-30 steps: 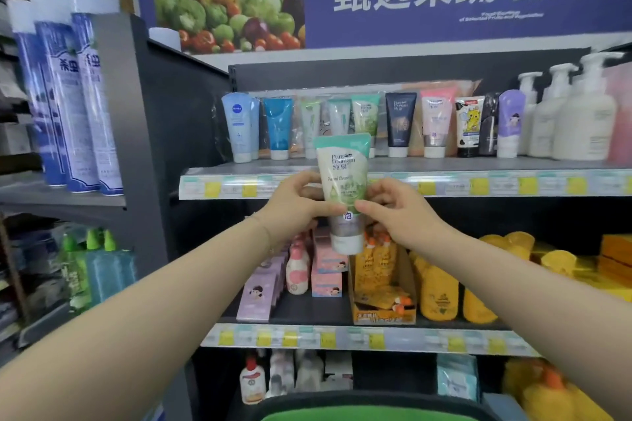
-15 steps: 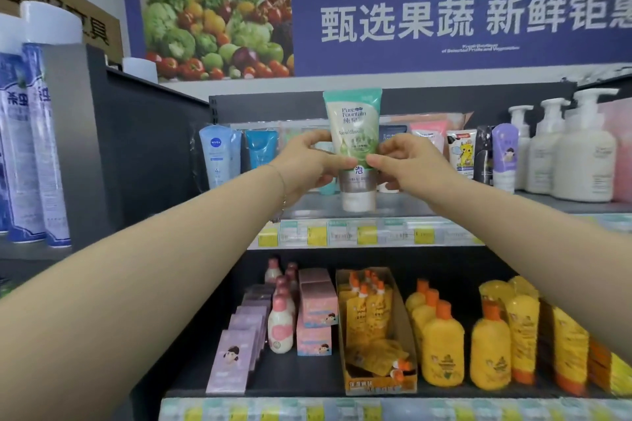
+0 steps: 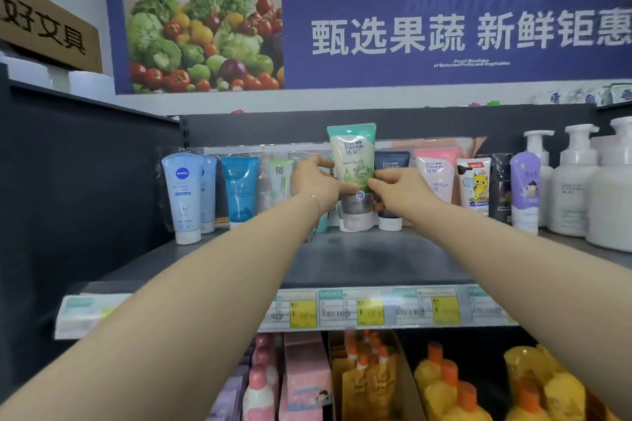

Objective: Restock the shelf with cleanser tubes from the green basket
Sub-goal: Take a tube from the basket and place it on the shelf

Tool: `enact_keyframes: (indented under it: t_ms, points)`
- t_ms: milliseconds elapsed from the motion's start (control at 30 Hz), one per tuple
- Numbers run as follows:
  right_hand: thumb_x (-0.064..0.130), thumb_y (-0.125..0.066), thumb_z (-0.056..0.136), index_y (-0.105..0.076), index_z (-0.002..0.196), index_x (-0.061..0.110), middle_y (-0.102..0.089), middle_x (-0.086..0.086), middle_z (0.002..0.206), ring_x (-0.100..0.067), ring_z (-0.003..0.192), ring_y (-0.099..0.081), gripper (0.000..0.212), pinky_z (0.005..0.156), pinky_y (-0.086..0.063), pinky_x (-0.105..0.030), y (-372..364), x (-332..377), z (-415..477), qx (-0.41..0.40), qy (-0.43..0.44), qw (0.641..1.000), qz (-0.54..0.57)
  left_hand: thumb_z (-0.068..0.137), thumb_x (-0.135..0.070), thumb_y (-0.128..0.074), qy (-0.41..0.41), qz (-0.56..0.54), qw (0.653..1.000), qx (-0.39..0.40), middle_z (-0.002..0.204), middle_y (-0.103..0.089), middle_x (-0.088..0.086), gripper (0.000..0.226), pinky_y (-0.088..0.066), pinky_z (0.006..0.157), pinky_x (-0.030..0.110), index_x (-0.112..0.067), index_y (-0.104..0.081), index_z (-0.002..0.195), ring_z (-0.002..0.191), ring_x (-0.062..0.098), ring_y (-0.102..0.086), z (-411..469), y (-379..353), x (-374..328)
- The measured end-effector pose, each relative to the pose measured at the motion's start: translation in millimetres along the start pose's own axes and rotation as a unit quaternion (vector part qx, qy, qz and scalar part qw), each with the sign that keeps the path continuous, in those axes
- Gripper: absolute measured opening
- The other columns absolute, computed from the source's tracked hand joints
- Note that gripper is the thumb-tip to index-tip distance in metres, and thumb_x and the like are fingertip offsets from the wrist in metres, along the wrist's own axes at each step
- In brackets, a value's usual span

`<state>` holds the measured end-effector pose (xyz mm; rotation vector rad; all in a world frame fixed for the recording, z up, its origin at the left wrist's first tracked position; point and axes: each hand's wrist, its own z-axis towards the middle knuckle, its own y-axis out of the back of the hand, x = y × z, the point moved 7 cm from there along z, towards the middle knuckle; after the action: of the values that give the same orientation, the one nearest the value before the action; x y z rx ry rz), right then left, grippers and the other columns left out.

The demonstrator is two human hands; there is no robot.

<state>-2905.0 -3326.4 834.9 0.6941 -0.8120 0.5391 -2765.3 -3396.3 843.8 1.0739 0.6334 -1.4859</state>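
A green cleanser tube (image 3: 352,161) stands cap-down, its cap at the back of the top shelf (image 3: 369,263), in the row of tubes. My left hand (image 3: 316,183) pinches its left side and my right hand (image 3: 398,190) pinches its right side at mid-height. It rises above the neighbouring tubes: a dark navy tube (image 3: 391,164) to its right and a pale green tube (image 3: 280,178) to its left. The green basket is out of view.
Blue tubes (image 3: 184,195) stand at the shelf's left, pink and cartoon tubes (image 3: 473,186) and white pump bottles (image 3: 574,188) at the right. A dark side panel (image 3: 85,181) bounds the left. Yellow bottles (image 3: 458,383) and pink boxes (image 3: 304,376) fill the shelf below.
Both hands have carried the green tube up and back, from in front of the shelf edge into the row of tubes. The camera has tilted upward and moved closer.
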Motion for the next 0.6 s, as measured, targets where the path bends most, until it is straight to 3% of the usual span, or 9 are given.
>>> enact_keyframes:
  t_ms: [67,133,200,333,433,600]
  points:
    - [0.017,-0.049,0.094,-0.067,0.071,0.023,-0.061,-0.002,0.069,-0.021,0.069,-0.056,0.030,0.073,-0.053,-0.038,-6,-10,10,0.007,-0.025,1.000,0.000,0.058,-0.006,-0.089,0.007,0.017,1.000,-0.006,0.093,-0.069,0.011,0.048,-0.056,0.083,0.042,-0.019,-0.052,0.085,0.087,0.026,-0.068,11,-6,5]
    - [0.010,-0.040,0.096,-0.066,0.081,0.023,-0.056,-0.002,0.069,-0.018,0.062,-0.051,0.033,0.059,-0.045,-0.028,-11,-17,19,0.019,-0.053,0.998,0.024,0.058,-0.008,-0.089,0.007,0.033,0.999,-0.011,0.093,-0.070,0.010,0.046,-0.056,0.083,0.043,-0.021,-0.052,0.082,0.088,0.026,-0.068,21,-11,10]
    - [0.003,-0.036,0.095,-0.067,0.092,0.020,-0.053,-0.003,0.070,-0.016,0.059,-0.045,0.035,0.055,-0.039,-0.024,-14,-21,25,0.018,-0.063,0.997,0.048,0.062,-0.007,-0.087,-0.006,0.040,0.999,-0.008,0.090,-0.071,0.010,0.043,-0.056,0.083,0.044,-0.022,-0.053,0.083,0.085,0.026,-0.069,30,-19,15]
    - [-0.003,-0.035,0.093,-0.068,0.108,0.013,-0.059,-0.006,0.080,-0.012,0.063,-0.046,0.039,0.061,-0.039,-0.023,-27,-39,33,0.024,-0.057,0.998,0.032,0.066,-0.003,-0.082,-0.005,0.024,1.000,-0.008,0.088,-0.070,0.010,0.041,-0.055,0.083,0.047,-0.023,-0.052,0.086,0.083,0.027,-0.068,39,-31,42]
    - [0.001,-0.039,0.092,-0.065,0.108,0.000,-0.061,-0.013,0.091,-0.021,0.080,-0.051,0.031,0.071,-0.042,-0.029,-38,-56,37,0.030,-0.063,0.997,-0.011,0.068,-0.004,-0.079,0.000,0.034,0.999,-0.007,0.090,-0.071,0.009,0.039,-0.055,0.084,0.047,-0.025,-0.052,0.085,0.087,0.028,-0.069,44,-37,63]
    - [0.008,-0.043,0.094,-0.062,0.110,-0.001,-0.063,-0.016,0.109,-0.024,0.093,-0.055,0.026,0.079,-0.041,-0.029,-38,-59,43,0.039,-0.037,0.994,-0.097,0.077,-0.004,-0.074,-0.009,0.047,0.999,0.001,0.099,-0.071,0.010,0.035,-0.053,0.088,0.042,-0.015,-0.060,0.107,0.093,0.025,-0.068,47,-42,66]
